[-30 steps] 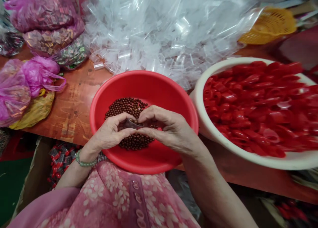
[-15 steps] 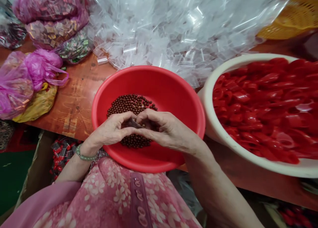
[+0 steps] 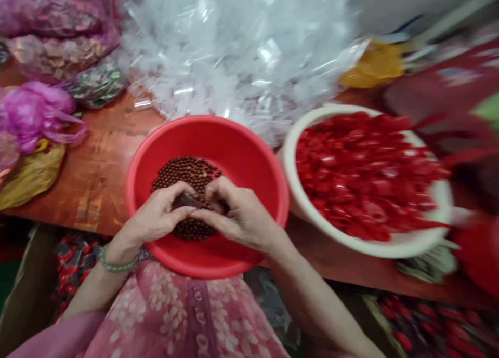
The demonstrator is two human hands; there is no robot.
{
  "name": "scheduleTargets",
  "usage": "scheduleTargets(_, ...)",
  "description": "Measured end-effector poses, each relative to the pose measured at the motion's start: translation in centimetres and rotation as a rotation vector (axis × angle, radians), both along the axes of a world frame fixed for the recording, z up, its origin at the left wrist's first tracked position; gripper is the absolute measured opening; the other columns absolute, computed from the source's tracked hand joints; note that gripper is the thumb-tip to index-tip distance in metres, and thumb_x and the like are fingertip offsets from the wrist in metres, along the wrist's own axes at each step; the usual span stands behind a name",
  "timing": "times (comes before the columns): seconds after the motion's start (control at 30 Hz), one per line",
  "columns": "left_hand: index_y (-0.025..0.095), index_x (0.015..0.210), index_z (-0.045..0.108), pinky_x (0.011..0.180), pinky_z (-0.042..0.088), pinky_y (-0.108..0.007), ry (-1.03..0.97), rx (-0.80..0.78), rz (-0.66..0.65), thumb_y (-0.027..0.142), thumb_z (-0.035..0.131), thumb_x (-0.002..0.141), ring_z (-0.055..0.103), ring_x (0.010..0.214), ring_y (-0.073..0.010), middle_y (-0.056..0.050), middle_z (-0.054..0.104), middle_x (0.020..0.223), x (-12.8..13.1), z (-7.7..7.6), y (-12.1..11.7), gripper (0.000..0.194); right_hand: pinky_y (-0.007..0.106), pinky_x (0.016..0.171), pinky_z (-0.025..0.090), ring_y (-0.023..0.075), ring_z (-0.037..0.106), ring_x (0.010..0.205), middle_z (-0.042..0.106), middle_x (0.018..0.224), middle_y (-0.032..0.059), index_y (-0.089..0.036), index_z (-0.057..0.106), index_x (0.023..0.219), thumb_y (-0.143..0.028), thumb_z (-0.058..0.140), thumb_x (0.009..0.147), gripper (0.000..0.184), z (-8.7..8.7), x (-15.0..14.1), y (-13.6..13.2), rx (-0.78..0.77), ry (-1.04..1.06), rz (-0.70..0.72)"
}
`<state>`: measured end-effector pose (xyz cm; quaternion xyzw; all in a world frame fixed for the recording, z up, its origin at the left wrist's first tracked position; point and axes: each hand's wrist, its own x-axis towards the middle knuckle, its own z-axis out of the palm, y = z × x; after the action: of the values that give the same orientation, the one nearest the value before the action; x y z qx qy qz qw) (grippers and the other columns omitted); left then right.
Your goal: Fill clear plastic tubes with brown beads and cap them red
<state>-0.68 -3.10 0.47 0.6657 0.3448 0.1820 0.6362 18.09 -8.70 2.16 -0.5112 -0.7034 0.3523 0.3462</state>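
Note:
Both hands are over a red basin [image 3: 241,160], above a heap of small shiny brown beads [image 3: 175,173]. My left hand [image 3: 156,215] is closed, pinching a small dark, hollow-looking piece [image 3: 187,200] between thumb and fingers. Beside it, my right hand [image 3: 247,212] has its fingers curled, with its thumb tip reaching the left thumb and the piece's edge. Whether a bead sits between the right fingertips is hidden. Several beads show just past the fingertips.
A white basin [image 3: 290,176] full of red plastic pieces [image 3: 346,176] stands at the right. Clear plastic pieces [image 3: 234,62] are heaped behind. Pink bags [image 3: 39,108] and a yellow bag [image 3: 39,176] lie left. Boxes of red-and-dark parts [image 3: 74,264] sit below the table edge.
The view has swung, so the basins appear farther left. My right fingers have drawn slightly away from the dark piece, opening a gap; my left hand keeps its pinch.

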Motion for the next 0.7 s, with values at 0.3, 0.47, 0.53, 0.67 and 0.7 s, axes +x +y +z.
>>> scheduleTargets(0.3, 0.019, 0.099, 0.065, 0.074, 0.058, -0.026, -0.132, -0.199, 0.044, 0.031, 0.068, 0.086, 0.071, 0.081, -0.0168, -0.006, 0.075, 0.09, -0.5, 1.5, 0.5, 0.017, 0.028, 0.063, 0.042, 0.0154, 0.056, 0.066, 0.065, 0.077, 0.0025, -0.019, 0.062, 0.086, -0.028, 0.064, 0.085, 0.009, 0.8, 14.5, -1.5, -0.002, -0.568, -0.654)
scheduleTargets(0.47, 0.018, 0.101, 0.065, 0.073, 0.056, -0.022, -0.115, -0.151, 0.112, 0.025, 0.069, 0.085, 0.07, 0.08, -0.0133, -0.004, 0.075, 0.089, 0.6, 1.3, 0.3, 0.018, 0.031, 0.059, 0.036, 0.0143, 0.048, 0.056, 0.06, 0.066, 0.0041, -0.019, 0.06, 0.071, -0.031, 0.071, 0.079, 0.018, -3.0, 21.0, -1.1, -0.208, -0.76, -0.781)
scheduleTargets(0.53, 0.017, 0.101, 0.064, 0.073, 0.055, -0.021, -0.162, -0.164, 0.145, 0.024, 0.068, 0.084, 0.069, 0.079, -0.0123, -0.004, 0.074, 0.089, 0.9, 1.1, 0.3, 0.019, 0.032, 0.056, 0.032, 0.0117, 0.041, 0.05, 0.054, 0.058, 0.0017, -0.021, 0.058, 0.064, -0.031, 0.074, 0.075, 0.022, -4.4, 21.4, -0.8, -0.208, -0.731, -0.775)
scheduleTargets(0.67, 0.015, 0.096, 0.062, 0.075, 0.054, -0.023, -0.242, -0.213, 0.172, 0.023, 0.071, 0.081, 0.068, 0.079, -0.0118, -0.004, 0.072, 0.087, 1.0, 1.0, 0.4, 0.019, 0.035, 0.054, 0.025, 0.0103, 0.028, 0.045, 0.043, 0.047, -0.0026, -0.024, 0.055, 0.055, -0.019, 0.077, 0.065, 0.025, -5.8, 21.6, -0.7, -0.162, -0.703, -0.805)
scheduleTargets(0.7, 0.015, 0.095, 0.062, 0.076, 0.054, -0.023, -0.255, -0.226, 0.179, 0.023, 0.071, 0.081, 0.068, 0.08, -0.0117, -0.004, 0.072, 0.087, 1.0, 1.0, 0.4, 0.019, 0.037, 0.055, 0.025, 0.0109, 0.028, 0.045, 0.042, 0.046, -0.0025, -0.025, 0.055, 0.055, -0.02, 0.077, 0.065, 0.025, -5.8, 21.8, -1.0, -0.143, -0.708, -0.826)
